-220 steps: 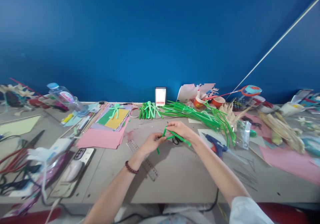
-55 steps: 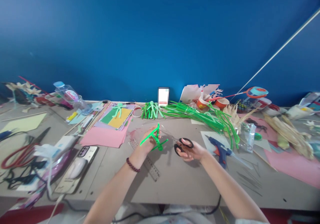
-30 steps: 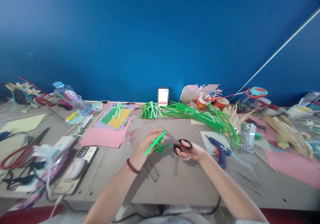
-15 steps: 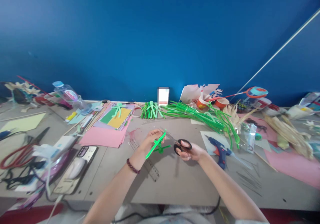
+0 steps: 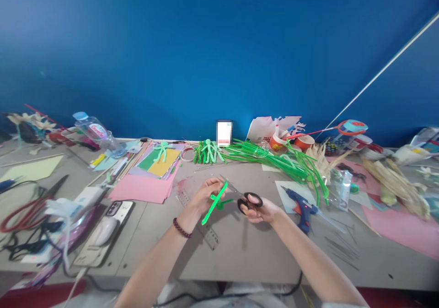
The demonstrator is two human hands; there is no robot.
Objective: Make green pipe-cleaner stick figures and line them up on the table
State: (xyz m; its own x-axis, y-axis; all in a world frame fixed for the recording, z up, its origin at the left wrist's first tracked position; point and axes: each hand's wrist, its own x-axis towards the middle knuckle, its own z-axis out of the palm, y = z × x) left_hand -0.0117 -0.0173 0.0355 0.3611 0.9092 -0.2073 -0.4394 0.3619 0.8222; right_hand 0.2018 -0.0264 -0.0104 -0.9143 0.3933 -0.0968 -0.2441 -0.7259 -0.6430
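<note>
Between the closed fingers of my left hand (image 5: pixel 207 195) is a bright green pipe cleaner (image 5: pixel 215 203), slanting from upper right to lower left. Shorter green pieces branch off near its middle, pointing right. My right hand (image 5: pixel 258 210) has its fingers through the black handles of a pair of scissors (image 5: pixel 252 201). The scissors' blades lie close to the upper end of the pipe cleaner, partly apart; whether they touch it I cannot tell. Under my left wrist lies a clear ruler (image 5: pixel 210 237), partly covered by the hand.
Behind my hands lie green pipe cleaner figures (image 5: pixel 208 151) and a bundle of long green pipe cleaners (image 5: pixel 274 160). A blue glue gun (image 5: pixel 300 206) is at right. Pink paper (image 5: pixel 142 188), a phone (image 5: pixel 115 228) and red-handled scissors (image 5: pixel 27 207) are at left.
The pipe cleaner in my left hand has tilted slightly, its lower end shifting right and down. My right hand and the scissors are nearly where they were.
</note>
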